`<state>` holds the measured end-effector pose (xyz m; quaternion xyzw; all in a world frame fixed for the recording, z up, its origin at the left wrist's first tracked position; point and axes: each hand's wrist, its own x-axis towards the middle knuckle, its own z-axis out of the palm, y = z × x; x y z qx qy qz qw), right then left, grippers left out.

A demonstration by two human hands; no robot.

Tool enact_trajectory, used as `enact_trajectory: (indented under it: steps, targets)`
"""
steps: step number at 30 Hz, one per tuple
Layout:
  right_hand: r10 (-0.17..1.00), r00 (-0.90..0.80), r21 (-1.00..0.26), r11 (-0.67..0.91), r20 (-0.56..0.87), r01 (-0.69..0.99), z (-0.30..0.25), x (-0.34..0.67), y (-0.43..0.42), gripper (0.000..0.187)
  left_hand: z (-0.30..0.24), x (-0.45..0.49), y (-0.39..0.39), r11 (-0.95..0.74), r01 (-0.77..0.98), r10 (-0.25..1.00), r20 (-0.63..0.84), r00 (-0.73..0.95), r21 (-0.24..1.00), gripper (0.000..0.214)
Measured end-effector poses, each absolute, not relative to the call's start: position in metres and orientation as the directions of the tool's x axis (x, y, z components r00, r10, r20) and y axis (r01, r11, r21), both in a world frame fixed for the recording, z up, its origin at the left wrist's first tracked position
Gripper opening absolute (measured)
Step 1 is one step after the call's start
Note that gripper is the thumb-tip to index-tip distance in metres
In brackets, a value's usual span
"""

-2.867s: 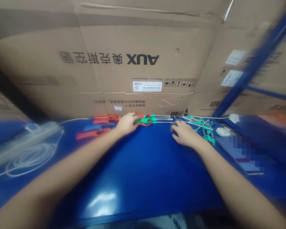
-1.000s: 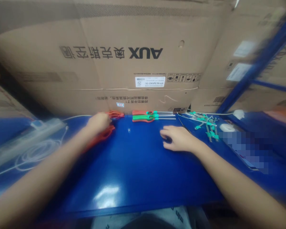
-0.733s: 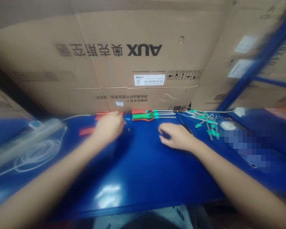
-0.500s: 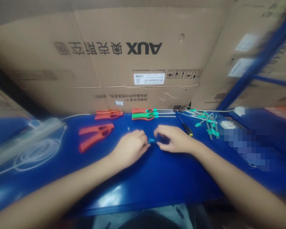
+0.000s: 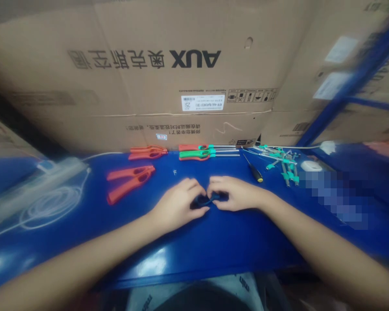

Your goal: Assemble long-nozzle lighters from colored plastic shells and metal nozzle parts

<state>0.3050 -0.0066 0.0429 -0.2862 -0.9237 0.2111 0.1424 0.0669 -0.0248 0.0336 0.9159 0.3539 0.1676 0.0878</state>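
Above the table, my left hand (image 5: 181, 201) and my right hand (image 5: 236, 192) meet, nearly touching at the fingertips. Between them is a small dark blue part (image 5: 208, 201) with a curved outline; its kind is too blurred to tell. My right thumb and fingers pinch its right end. The fingers of my left hand curl around its left end, with the exact contact hidden. Left of my hands lie an orange-red lighter handle shell (image 5: 131, 181) and more orange-red shells (image 5: 148, 152). Behind my hands are orange and green handles with metal rods (image 5: 209, 152).
A screwdriver (image 5: 253, 168) lies right of my hands, by a pile of metal rods with green ends (image 5: 287, 166). A power strip (image 5: 52, 175) and coiled white cable (image 5: 53, 205) occupy the left. Cardboard (image 5: 132, 90) stands behind the blue table (image 5: 207, 246).
My hands have drawn closer together around the small blue part, which now looks darker and curved. My left thumb has moved away from its fingers. The things on the table have stayed put.
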Motion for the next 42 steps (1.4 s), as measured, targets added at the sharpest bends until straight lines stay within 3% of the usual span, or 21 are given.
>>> enact_trajectory:
  steps: [7,16,22,27,32,36,42]
  targets:
    - [0.598,-0.796,-0.418,0.751,0.099,0.512,0.044,0.300,-0.010,0.014,0.036,0.017,-0.002,-0.643,0.662,0.758,0.196,0.622,0.385,0.053]
    - [0.639,-0.769,-0.354,0.718,-0.007,0.600,0.052,0.293,-0.021,0.006,0.014,0.006,0.004,-0.611,0.552,0.758,0.217,0.616,0.567,0.031]
    - [0.635,-0.772,-0.270,0.739,-0.027,0.618,0.054,0.290,-0.022,0.004,0.009,0.006,0.003,-0.622,0.545,0.754,0.243,0.610,0.563,0.030]
    - [0.642,-0.761,-0.208,0.760,0.089,0.616,0.052,0.292,-0.019,0.006,0.008,0.005,0.002,-0.630,0.563,0.758,0.266,0.596,0.535,0.039]
    - [0.743,-0.591,-0.208,0.661,0.314,0.721,0.051,0.300,-0.013,0.014,0.008,0.006,0.000,-0.590,0.596,0.794,0.258,0.551,0.545,0.052]
    - [0.771,-0.503,-0.254,0.615,0.391,0.746,0.054,0.307,-0.011,0.014,0.007,0.007,0.000,-0.572,0.605,0.810,0.269,0.520,0.553,0.040]
    - [0.741,-0.666,-0.351,0.649,0.089,0.675,0.059,0.304,-0.019,0.012,0.006,0.010,0.001,-0.583,0.557,0.799,0.296,0.523,0.592,0.027]
